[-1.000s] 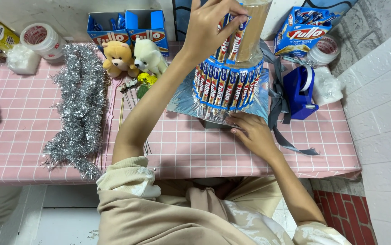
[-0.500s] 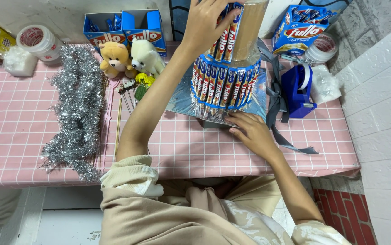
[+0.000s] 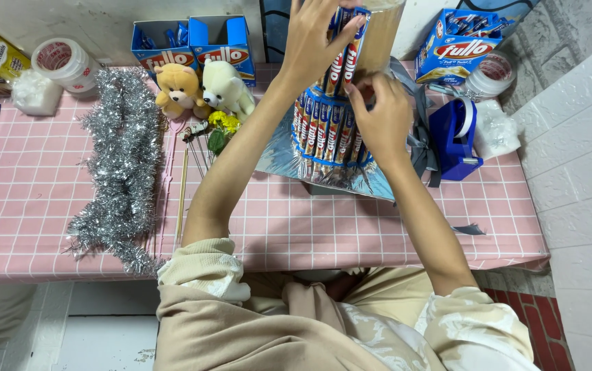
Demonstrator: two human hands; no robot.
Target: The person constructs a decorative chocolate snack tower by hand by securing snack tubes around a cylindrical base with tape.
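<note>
Since the earlier frame, the right hand (image 3: 378, 113) has lifted off the pink checked table (image 3: 323, 227) and joined the left hand (image 3: 313, 41) at the upper tier of the wafer-stick tower (image 3: 334, 124). Left-hand fingers are closed around a few upright wafer sticks (image 3: 344, 58), pressing them against the brown cylinder (image 3: 378, 31); right-hand fingertips pinch at the lower ends of the same sticks. Directly below both hands, the lower tier (image 3: 327, 134) forms a complete ring of sticks on a silver foil base (image 3: 289, 154). By judgement, the lower tier is done and the upper tier is only started, with most of the cylinder bare. Right of the right hand stand a blue tape dispenser (image 3: 454, 137), a tape roll (image 3: 492, 75) and an opened wafer box (image 3: 464, 45). Left of the left hand sit two small plush bears (image 3: 203, 89), thin skewers (image 3: 183, 185), silver tinsel (image 3: 121, 158) and two empty blue boxes (image 3: 193, 41). A grey ribbon (image 3: 419, 130) trails beside the tower, close to the right wrist.
</note>
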